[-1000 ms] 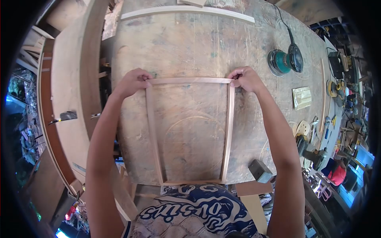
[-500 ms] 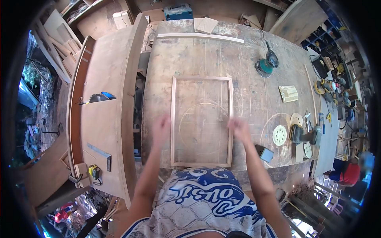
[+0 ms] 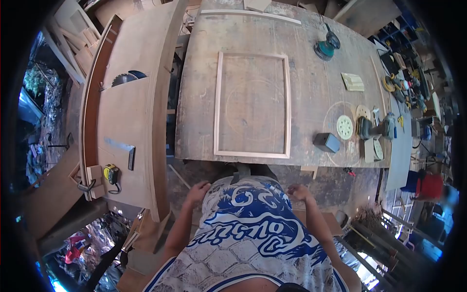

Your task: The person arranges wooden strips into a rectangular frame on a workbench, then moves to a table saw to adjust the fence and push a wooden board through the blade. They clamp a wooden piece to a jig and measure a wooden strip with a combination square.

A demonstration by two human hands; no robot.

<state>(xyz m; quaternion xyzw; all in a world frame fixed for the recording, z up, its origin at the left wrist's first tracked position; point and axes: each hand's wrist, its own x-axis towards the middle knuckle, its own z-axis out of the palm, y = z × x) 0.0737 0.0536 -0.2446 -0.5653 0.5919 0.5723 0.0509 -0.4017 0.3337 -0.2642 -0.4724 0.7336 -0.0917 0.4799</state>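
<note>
A rectangular wooden frame (image 3: pixel 252 154) of thin strips lies flat on the worn workbench (image 3: pixel 311 97), near its front edge. My left hand (image 3: pixel 197 191) hangs below the bench edge at my side, fingers loosely curled, holding nothing. My right hand (image 3: pixel 298 192) is likewise down by my waist, loosely curled and empty. Both hands are well clear of the frame.
On the bench: a green orbital sander (image 3: pixel 326 47), a sanding block (image 3: pixel 352 81), a dark block (image 3: pixel 326 142), sanding discs (image 3: pixel 344 127), another sander (image 3: pixel 374 128) and a long strip (image 3: pixel 250 14). At left, a table saw surface (image 3: pixel 131 112) with blade (image 3: pixel 124 78), tape measure (image 3: pixel 111 173) and square (image 3: pixel 120 145).
My hands let go of the frame's far corners, drew back along its sides and dropped below the bench edge. I stepped back, so the view shows the whole frame lying flat.
</note>
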